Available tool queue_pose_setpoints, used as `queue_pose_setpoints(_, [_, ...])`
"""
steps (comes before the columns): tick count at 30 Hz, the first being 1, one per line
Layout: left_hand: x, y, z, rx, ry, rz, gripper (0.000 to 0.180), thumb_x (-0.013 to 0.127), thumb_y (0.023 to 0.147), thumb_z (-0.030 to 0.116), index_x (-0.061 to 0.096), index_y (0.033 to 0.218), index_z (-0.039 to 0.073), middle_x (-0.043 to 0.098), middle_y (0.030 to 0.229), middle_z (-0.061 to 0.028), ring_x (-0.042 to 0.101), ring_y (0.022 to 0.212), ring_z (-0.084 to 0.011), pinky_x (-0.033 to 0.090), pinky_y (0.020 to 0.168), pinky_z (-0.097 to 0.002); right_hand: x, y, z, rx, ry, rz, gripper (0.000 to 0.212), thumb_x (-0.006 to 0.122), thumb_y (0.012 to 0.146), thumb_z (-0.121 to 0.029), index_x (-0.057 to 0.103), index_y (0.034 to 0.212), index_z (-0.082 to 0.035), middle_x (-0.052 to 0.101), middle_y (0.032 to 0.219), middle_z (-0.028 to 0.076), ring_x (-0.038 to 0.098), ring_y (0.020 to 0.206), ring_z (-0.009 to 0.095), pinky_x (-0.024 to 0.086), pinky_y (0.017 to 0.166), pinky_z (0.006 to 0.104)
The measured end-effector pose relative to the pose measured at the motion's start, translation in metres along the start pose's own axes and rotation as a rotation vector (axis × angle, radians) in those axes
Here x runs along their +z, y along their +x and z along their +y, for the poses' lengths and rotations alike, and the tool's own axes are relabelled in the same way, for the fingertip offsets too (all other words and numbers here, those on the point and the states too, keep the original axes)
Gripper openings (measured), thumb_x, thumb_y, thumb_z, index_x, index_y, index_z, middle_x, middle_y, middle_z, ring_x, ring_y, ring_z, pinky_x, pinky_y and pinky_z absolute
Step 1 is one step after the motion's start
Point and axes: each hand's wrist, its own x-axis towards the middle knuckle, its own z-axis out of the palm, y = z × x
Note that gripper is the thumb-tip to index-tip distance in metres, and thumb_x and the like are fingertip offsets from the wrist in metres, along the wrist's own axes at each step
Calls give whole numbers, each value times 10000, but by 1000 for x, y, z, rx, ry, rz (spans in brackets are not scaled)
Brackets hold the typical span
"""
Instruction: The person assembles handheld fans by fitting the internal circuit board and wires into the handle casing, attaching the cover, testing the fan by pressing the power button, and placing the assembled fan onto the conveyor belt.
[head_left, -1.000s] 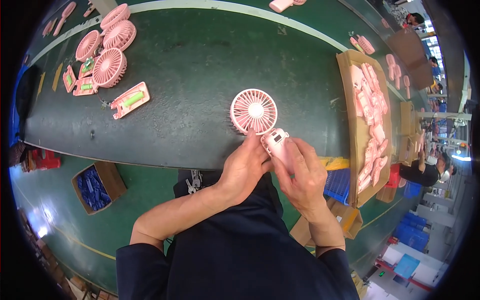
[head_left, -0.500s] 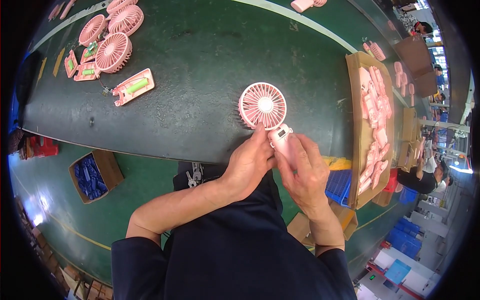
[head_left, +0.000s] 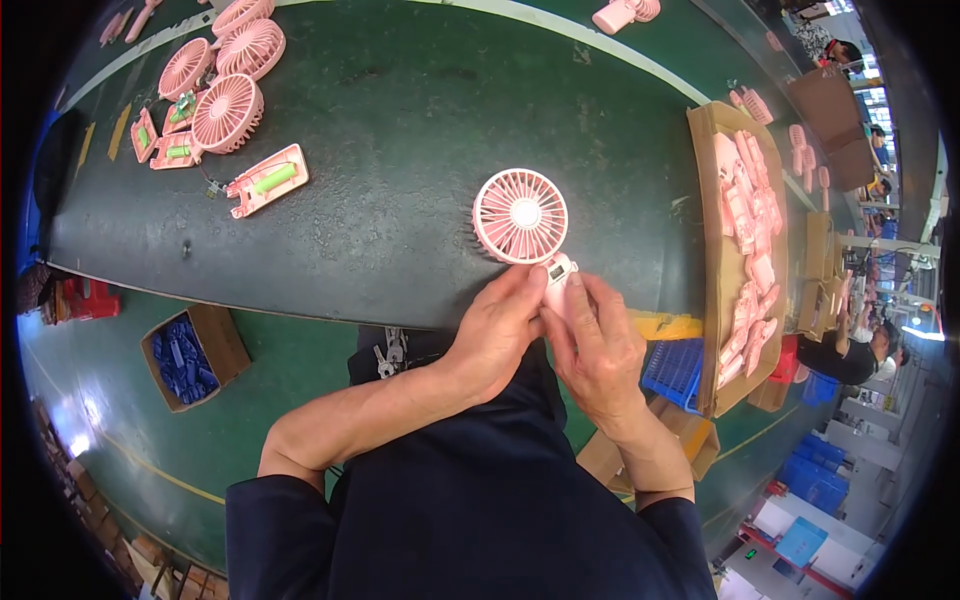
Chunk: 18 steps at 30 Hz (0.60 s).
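- Leftward, four pink fan heads (head_left: 227, 113), topmost cut off.
- Left hand (head_left: 492, 332): thumb touching one pink handle (head_left: 556, 290), fingers partly hidden; cannot tell its grip.
- Right hand (head_left: 603, 348): clamped on that handle, just below a lone fan (head_left: 521, 215).
- Carton (head_left: 706, 200): overlapping parts (head_left: 742, 210), uncountable.

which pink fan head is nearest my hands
The fan head just beyond your left hand; the other fan heads all lie farther off.

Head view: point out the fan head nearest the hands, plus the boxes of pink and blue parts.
Fan head (head_left: 524, 213), head view: its hub.
Box of pink parts (head_left: 714, 260), head view: left wall.
Box of blue parts (head_left: 225, 343), head view: right side.
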Motion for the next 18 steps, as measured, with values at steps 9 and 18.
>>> queue_pose_setpoints(9, [-10,-10,-8,169,317,-6,380,428,1125,217,522,1390,-39,637,1338,-166,631,1218,-225,517,1052,-379,-13,-12,-15,96,114,71,439,823,829,-101,672,1217,35,669,1127,193,699,873,322,587,702,377])
queue_pose_setpoints(18, [-17,-10,1,172,512,-111,411,404,1128,255,500,1385,-51,625,1337,-248,624,1252,-310,489,1092,-440,-2,-34,-6,688,941,-215,247,673,1004,-200,667,1012,47,677,719,104,650,636,146,491,577,294])
